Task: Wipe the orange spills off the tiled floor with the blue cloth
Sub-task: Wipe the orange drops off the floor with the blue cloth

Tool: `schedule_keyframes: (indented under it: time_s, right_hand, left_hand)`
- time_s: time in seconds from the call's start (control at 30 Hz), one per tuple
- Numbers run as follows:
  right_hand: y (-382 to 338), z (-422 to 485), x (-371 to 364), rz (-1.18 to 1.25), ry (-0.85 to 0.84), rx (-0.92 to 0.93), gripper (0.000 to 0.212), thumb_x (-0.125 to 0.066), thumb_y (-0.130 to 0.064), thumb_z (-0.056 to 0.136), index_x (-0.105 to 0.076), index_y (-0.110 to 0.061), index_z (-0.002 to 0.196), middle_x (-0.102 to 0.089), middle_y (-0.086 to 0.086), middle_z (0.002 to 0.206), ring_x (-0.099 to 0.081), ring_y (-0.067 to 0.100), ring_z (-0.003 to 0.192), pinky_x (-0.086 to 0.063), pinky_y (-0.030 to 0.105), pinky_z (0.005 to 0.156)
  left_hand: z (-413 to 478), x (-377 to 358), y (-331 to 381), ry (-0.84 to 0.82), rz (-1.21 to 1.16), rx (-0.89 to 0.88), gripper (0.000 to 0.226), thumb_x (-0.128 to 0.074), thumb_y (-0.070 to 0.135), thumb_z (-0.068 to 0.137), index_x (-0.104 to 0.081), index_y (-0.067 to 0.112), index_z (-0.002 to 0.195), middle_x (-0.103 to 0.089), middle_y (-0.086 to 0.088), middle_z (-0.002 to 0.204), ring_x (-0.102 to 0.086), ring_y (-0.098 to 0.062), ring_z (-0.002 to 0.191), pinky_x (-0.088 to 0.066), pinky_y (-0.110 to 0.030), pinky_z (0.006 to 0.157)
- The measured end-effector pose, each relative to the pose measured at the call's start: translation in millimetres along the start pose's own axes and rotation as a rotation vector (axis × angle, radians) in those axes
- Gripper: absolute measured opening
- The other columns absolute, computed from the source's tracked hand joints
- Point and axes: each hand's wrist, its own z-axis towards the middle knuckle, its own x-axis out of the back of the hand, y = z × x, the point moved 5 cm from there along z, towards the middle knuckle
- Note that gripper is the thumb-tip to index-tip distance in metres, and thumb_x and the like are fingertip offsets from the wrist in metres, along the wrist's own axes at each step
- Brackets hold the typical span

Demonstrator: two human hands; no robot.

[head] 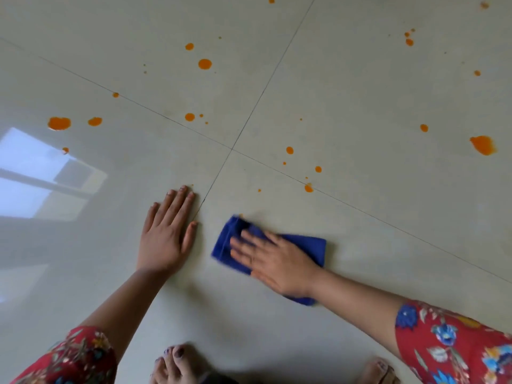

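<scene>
Orange spills [204, 64] beyond blue cloth [304, 246], window reflection [33, 167]

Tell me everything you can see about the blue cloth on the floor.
The blue cloth is deep blue, soft-looking fabric, folded into a rough rectangle with a band along its left end. It lies flat on the tiled floor, just right of a grout line. The right hand presses flat on its middle, fingers straight and spread, hiding much of it. A tiny orange spot sits at its upper left corner. Its edges look blurred.
</scene>
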Motion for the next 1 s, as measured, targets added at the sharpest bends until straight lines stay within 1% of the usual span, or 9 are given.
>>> schedule_keyframes:
  time_s: [0.1,0.23,0.3,0.43,0.5,0.7,0.87,0.93,1.0]
  right_hand:
    - [14.9,-25.7,1.6,-0.011,-0.028,0.169,0.048,-0.032,-0.031,0.101,-0.039,-0.021,0.147,-0.034,-0.003,0.155,-0.026,0.018,0.145,-0.009,0.036,0.120]
    - [76.2,11.2,17.6,-0.007,0.072,-0.288,0.051,-0.030,-0.030,0.101,-0.036,-0.015,0.150,-0.030,0.003,0.158,-0.026,0.024,0.146,-0.029,0.042,0.113]
    - [62.1,48.7,23.2,0.049,0.147,-0.381,0.052,-0.032,-0.031,0.100,-0.039,-0.013,0.148,-0.035,0.005,0.156,-0.029,0.025,0.145,-0.035,0.043,0.109]
    - [-2.5,42.8,5.2,-0.007,0.024,0.125,0.050,-0.031,-0.032,0.101,-0.036,-0.018,0.149,-0.031,0.001,0.158,-0.025,0.021,0.147,-0.020,0.039,0.118]
    - [9.5,16.9,2.8,0.016,-0.020,0.246,0.049,-0.034,-0.033,0.101,-0.036,-0.022,0.149,-0.030,-0.004,0.158,-0.023,0.018,0.147,-0.017,0.040,0.119]
    - [73.0,50.7,24.1,0.058,0.111,-0.342,0.052,-0.030,-0.035,0.101,-0.032,-0.021,0.151,-0.026,-0.003,0.160,-0.017,0.021,0.149,-0.026,0.043,0.115]
    - [-4.2,57.7,6.8,0.067,0.020,0.102,0.053,-0.035,-0.037,0.101,-0.032,-0.023,0.151,-0.024,-0.003,0.160,-0.015,0.020,0.150,-0.013,0.039,0.119]
    - [-7.9,24.5,2.7,0.069,-0.036,0.321,0.050,-0.036,-0.037,0.102,-0.034,-0.024,0.151,-0.024,-0.006,0.160,-0.012,0.018,0.150,-0.011,0.041,0.121]
    - [15.6,5.2,2.1,0.056,-0.059,0.364,0.049,-0.035,-0.039,0.102,-0.034,-0.028,0.150,-0.024,-0.009,0.159,-0.011,0.018,0.150,-0.012,0.043,0.120]
  left_hand:
    - [1.6,1.6,-1.6,0.014,-0.025,0.005,0.056,-0.028,0.039,0.099,-0.025,0.026,0.153,-0.019,0.006,0.161,-0.011,-0.015,0.150,-0.011,-0.037,0.122]
    - [-0.6,0.6,-1.8,0.034,-0.042,0.008,0.055,-0.029,0.037,0.099,-0.027,0.026,0.153,-0.020,0.007,0.161,-0.011,-0.014,0.150,-0.012,-0.038,0.121]
    - [-0.8,-0.2,-1.9,0.028,-0.053,0.006,0.055,-0.029,0.037,0.099,-0.027,0.025,0.153,-0.019,0.007,0.161,-0.011,-0.013,0.150,-0.010,-0.036,0.122]
    - [-2.4,6.2,-5.7,0.094,-0.103,0.077,0.056,-0.031,0.031,0.098,-0.026,0.021,0.153,-0.020,0.005,0.161,-0.012,-0.014,0.150,-0.010,-0.036,0.122]
    - [-4.3,8.0,-8.7,0.117,-0.124,0.121,0.056,-0.031,0.028,0.098,-0.024,0.021,0.153,-0.019,0.005,0.161,-0.011,-0.014,0.150,-0.010,-0.037,0.122]
    - [-3.5,7.6,-12.2,0.155,-0.153,0.163,0.056,-0.032,0.022,0.097,-0.027,0.020,0.153,-0.021,0.004,0.160,-0.012,-0.014,0.150,-0.010,-0.038,0.122]
    - [-1.8,10.0,-18.2,0.216,-0.181,0.232,0.058,-0.033,0.015,0.093,-0.031,0.017,0.151,-0.026,0.001,0.159,-0.018,-0.017,0.148,-0.013,-0.039,0.121]
    - [-3.2,9.1,-18.5,0.206,-0.175,0.230,0.060,-0.034,0.013,0.091,-0.030,0.018,0.151,-0.024,0.001,0.159,-0.017,-0.017,0.149,-0.012,-0.039,0.121]
    - [-4.7,8.3,-17.7,0.191,-0.173,0.228,0.061,-0.033,0.013,0.092,-0.028,0.019,0.152,-0.022,0.002,0.160,-0.014,-0.016,0.149,-0.009,-0.038,0.122]
